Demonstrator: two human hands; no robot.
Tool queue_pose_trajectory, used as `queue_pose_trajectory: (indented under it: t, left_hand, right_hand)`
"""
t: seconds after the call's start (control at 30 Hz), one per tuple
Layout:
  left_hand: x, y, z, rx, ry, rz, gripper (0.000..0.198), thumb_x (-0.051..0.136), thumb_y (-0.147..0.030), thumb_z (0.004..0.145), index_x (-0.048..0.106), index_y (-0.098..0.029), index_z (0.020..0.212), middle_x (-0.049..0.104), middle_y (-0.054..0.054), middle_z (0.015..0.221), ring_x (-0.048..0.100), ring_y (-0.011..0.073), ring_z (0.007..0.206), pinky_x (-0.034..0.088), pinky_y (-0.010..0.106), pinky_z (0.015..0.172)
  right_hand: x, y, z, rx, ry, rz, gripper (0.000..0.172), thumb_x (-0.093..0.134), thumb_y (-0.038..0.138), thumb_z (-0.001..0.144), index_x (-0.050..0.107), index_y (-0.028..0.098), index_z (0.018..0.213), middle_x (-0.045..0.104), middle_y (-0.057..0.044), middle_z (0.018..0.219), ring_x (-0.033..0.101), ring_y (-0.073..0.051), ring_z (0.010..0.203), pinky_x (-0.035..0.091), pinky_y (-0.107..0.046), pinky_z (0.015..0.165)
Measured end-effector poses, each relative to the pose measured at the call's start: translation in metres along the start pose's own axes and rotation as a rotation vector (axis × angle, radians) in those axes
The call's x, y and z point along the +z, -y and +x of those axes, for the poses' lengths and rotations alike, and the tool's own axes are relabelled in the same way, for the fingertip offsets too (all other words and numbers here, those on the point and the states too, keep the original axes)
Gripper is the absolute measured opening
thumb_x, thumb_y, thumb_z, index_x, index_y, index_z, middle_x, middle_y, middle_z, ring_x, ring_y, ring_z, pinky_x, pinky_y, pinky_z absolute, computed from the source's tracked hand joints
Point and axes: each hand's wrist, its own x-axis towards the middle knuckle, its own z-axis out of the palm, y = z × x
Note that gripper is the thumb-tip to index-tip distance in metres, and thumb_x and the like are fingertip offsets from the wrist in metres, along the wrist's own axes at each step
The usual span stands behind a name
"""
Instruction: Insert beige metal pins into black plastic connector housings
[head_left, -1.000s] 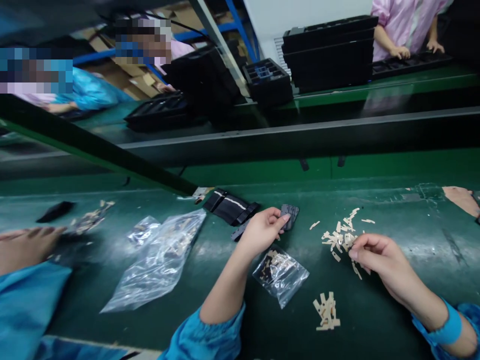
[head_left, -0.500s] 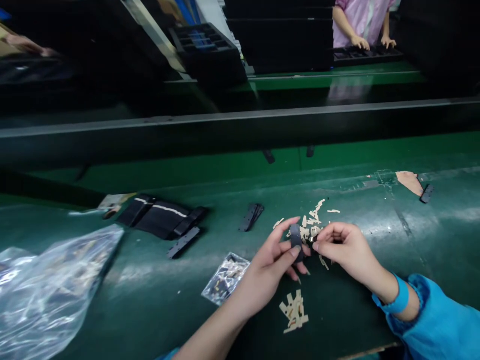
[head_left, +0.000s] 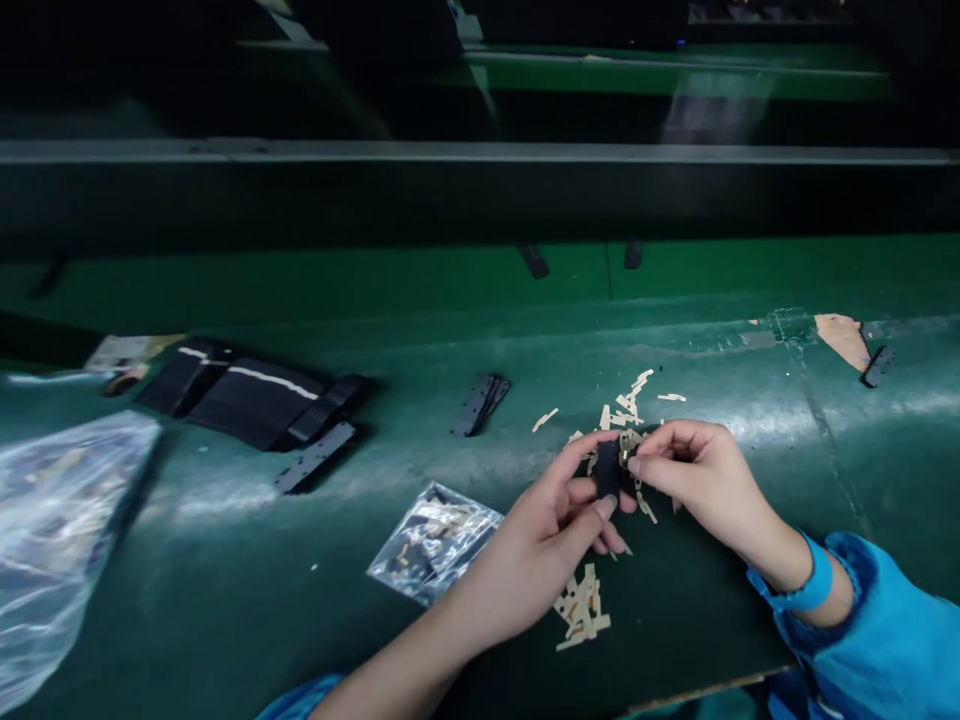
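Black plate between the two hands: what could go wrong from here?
1. The left hand holds the black plate between thumb and fingers, so a push could make it slip.
2. The right hand is close beside it, near scattered pale pieces; a small part dropped there might get lost among them.
3. The left forearm lies close to the clear bag and might nudge it.

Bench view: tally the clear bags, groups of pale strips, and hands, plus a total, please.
Small clear bag, large clear bag: 2
Scattered pale strips, nearer pile of pale strips: 2 groups
Left hand, right hand: 2
Total: 6
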Motion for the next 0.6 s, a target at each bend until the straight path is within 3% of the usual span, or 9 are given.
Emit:
queue_pose_trajectory:
  t: [0.27, 0.6]
  left_hand:
    - [0.0046, -0.003, -0.0031, 0.011, -0.002, 0.011, 0.053, 0.055, -0.024, 0.102, 0.04, -0.026, 0.153, 0.075, 0.005, 0.104, 0.072, 0.0173, 0.075, 0.058, 0.035, 0.074]
    - [0.0053, -0.0028, -0.0057, 0.035, -0.003, 0.085, 0.053, 0.052, -0.022, 0.103, 0.04, -0.028, 0.155, 0.076, 0.006, 0.106, 0.074, 0.0185, 0.079, 0.059, 0.037, 0.078]
  right_hand:
    - [0.0071, 0.0084, -0.0045, 0.062, -0.012, 0.029, 0.014, 0.077, 0.027, 0.071, 0.068, 0.021, 0.061, 0.072, 0.0, 0.054, 0.061, -0.014, 0.051, 0.048, -0.027, 0.054]
    - [0.0072, 0.009, -0.0048, 0.084, -0.024, 0.004, 0.012, 0.073, 0.023, 0.067, 0.067, 0.022, 0.058, 0.072, 0.0, 0.053, 0.061, -0.014, 0.052, 0.047, -0.026, 0.055]
